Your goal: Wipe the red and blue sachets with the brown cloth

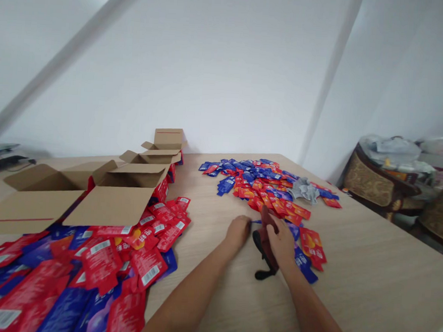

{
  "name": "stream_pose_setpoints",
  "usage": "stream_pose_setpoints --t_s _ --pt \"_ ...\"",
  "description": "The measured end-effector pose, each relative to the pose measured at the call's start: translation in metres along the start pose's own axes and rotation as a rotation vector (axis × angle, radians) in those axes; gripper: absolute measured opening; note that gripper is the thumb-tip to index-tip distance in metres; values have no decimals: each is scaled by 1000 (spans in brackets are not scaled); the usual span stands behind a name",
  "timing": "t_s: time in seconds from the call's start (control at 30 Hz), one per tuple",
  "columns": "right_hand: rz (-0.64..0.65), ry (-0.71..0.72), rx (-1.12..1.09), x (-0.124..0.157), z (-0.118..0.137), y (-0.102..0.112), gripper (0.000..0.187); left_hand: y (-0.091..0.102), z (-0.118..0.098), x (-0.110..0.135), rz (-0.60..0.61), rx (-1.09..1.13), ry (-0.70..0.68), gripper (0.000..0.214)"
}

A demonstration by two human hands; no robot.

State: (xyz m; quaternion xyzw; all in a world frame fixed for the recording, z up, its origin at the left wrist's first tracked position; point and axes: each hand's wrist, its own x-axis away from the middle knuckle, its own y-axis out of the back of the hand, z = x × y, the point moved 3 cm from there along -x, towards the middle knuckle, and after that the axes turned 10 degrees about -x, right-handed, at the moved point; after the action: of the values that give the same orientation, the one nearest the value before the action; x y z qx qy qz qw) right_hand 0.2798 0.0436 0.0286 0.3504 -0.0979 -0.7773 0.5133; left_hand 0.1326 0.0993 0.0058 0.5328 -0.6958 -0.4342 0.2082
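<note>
While the white wall (231,75) takes up most of the background, the pale wood table (373,278) fills the lower view. Patterned armchair (372,179) off the table's right end, bags piled on it. Row of open cartons (112,206) on the left, flaps out, running away toward the wall. Near heap of packets (101,264), red and blue, lies in front of the cartons; far heap (251,178) sits beyond the hands, crumpled grey piece (305,190) at its right edge.

Right hand (281,241) is closed around a dark-red tool (264,227) with black parts, gripping from its right side. Left hand (237,230) is low over the table, just left of the tool, fingers curled; can't tell if it pinches anything.

Key relation: tool lies between the hands, right hand on it, left hand just beside. Long axis runs mostly away from the person, red end pointing at the far heap and leaning slightly left, black end toward the person.

Small stuff: red packet (313,247) and blue packet (305,265) right of the right hand; thin blue strip (256,221) between left fingertips and tool, too blurred to identify.
</note>
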Motion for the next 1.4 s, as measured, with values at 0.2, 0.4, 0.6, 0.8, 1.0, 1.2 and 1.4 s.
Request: stream_pose_setpoints --t_s 0.2,0.4,0.6,0.8,1.0,1.2,1.4 --pt "172 101 92 25 43 -17 43 4 43 64 180 481 467 25" --pt "597 329 251 78 96 -67 44 26 55 120 140 693 496 13" --pt "537 130 508 46 68 -56 36 34 51 125 265 728 598 15" --pt "619 245 444 80 94 -68 46 34 52 121 266 736 584 17" --pt "630 146 480 62 75 -70 37 31 54 122 269 790 546 15" --pt "480 -12 522 26 25 -48 39 37 58 124 183 854 439 22" --pt "303 -69 310 16 5 -33 43 48 61 118 65 754 362 35"
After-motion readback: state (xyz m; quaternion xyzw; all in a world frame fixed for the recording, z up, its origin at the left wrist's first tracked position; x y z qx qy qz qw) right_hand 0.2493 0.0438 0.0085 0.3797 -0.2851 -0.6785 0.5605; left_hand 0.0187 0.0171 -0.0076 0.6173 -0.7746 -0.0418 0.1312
